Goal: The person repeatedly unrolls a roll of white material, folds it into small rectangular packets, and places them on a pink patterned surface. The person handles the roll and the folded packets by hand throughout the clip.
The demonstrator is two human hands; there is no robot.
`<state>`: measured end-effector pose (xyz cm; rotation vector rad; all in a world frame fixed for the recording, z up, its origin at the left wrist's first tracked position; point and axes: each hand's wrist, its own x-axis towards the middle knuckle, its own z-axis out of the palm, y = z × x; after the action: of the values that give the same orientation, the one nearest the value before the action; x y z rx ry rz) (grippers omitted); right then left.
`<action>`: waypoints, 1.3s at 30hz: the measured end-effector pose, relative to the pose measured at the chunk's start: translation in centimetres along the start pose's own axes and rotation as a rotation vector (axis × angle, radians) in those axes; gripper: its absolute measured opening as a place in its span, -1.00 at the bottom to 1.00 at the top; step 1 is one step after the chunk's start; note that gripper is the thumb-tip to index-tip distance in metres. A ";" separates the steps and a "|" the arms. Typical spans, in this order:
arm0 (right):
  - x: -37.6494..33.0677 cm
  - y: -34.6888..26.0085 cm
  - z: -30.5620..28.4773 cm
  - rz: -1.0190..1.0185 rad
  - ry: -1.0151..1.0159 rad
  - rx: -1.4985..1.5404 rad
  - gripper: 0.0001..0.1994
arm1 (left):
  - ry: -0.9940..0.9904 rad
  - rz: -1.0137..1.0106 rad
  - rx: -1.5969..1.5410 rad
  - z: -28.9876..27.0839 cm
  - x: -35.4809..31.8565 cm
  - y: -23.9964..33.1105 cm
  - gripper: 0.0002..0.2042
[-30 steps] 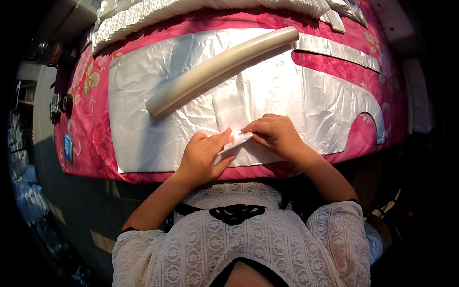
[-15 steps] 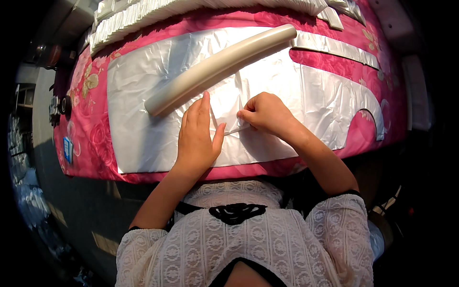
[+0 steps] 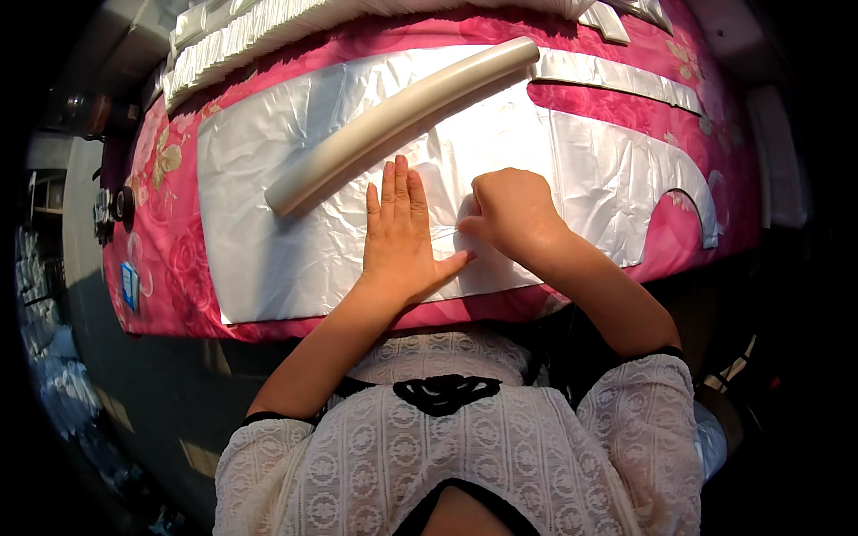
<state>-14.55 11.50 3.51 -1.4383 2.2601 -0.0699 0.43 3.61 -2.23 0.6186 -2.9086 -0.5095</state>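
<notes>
A white plastic bag (image 3: 250, 259) lies flat and wrinkled, its two handle straps pointing right. My left hand (image 3: 399, 241) rests on it, palm down, fingers stretched away from me and thumb spread to the right. Just right of it, my right hand (image 3: 518, 210) is closed low over the plastic, thumb tucked toward the left hand. What its fingers grip, if anything, is hidden beneath it. Beyond both hands a long beige tube (image 3: 402, 121) lies slantwise across the bag, touched by neither hand.
Under the bag is a pink flowered tablecloth (image 3: 183, 268). Stacked folded white plastic (image 3: 268, 40) lines the table's far edge. A small blue-and-white packet (image 3: 130, 286) lies at the left edge, with a dark roll (image 3: 122, 198) behind it. Dark floor shows at lower left.
My left hand has slid right and flattened, its thumb spreading wider. My right hand has moved slightly right and turned knuckles up, hiding its earlier pinch. The raised fold between them looks flatter.
</notes>
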 end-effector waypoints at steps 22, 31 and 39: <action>-3.7 -12.0 9.0 -0.836 0.094 0.378 -0.47 | -0.172 -0.583 -0.717 -5.7 -15.3 -3.0 -0.87; -0.5 5.6 -1.4 -0.633 0.309 0.651 -0.91 | -0.164 -0.183 -0.661 -7.5 -8.1 -1.0 -0.67; 9.7 29.8 -9.8 0.020 0.967 1.114 -0.75 | -0.243 -0.147 -0.682 -6.6 -3.8 0.0 -0.73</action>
<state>-47.10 14.68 0.47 -0.7569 2.1034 -1.9945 5.07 3.23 3.73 0.6884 -2.6204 -1.5917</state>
